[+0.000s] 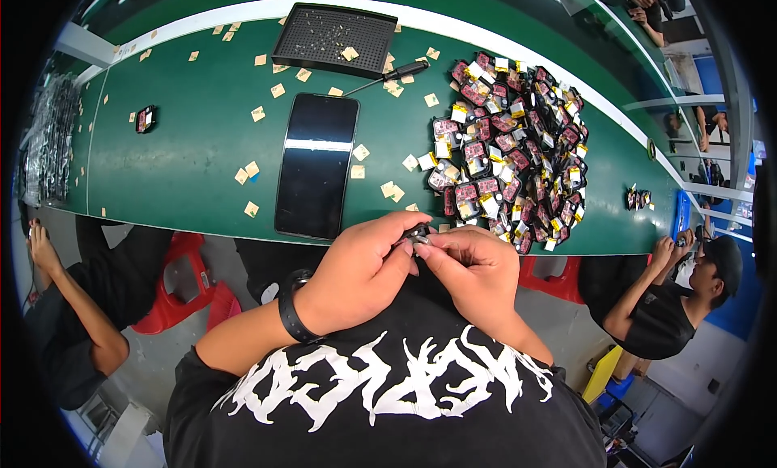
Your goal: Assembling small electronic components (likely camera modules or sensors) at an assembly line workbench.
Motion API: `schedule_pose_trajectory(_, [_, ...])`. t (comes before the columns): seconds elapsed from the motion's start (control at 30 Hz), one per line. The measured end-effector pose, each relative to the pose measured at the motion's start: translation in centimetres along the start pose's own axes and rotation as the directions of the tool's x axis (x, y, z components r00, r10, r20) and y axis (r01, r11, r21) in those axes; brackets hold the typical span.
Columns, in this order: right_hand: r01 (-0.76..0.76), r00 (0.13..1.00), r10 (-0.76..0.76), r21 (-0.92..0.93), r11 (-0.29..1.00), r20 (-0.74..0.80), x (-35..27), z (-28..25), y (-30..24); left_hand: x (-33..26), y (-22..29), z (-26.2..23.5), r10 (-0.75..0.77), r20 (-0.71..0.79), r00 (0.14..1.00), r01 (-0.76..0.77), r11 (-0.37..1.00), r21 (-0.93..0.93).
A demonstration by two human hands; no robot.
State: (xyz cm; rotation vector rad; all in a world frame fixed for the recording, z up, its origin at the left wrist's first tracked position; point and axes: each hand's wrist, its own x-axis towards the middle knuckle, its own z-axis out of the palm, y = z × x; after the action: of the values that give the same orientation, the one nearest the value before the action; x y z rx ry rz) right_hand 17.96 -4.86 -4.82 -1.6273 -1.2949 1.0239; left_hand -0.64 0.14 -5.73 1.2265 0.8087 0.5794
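Observation:
Both hands meet just in front of the green table's near edge [202,225]. My left hand [364,270], with a black band on its wrist, and my right hand [473,266] pinch one small dark part [418,233] between their fingertips. Most of the part is hidden by the fingers. A large heap of small red, black and yellow parts [510,152] lies on the table just beyond my right hand. A flat black rectangular panel [316,165] lies beyond my left hand.
A black perforated tray [332,38] sits at the table's far side with a black-handled screwdriver [388,76] beside it. Small tan paper squares [247,173] are scattered about. One small dark part [145,118] lies at far left. Seated people are at left and right [672,298].

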Motion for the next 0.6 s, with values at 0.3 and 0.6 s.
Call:
schedule_pose_trajectory(0.3, [-0.067,0.997,0.060,0.164,0.984,0.048,0.2,0.3,0.2,-0.1,-0.3,0.0,0.059,0.023,0.998,-0.060,0.997,0.045])
schedule_pose_trajectory(0.6, [-0.120,0.991,0.135,0.437,0.891,-0.004,-0.1,0.2,0.1,-0.7,-0.2,-0.2,0.181,0.085,0.980,-0.187,0.980,0.072])
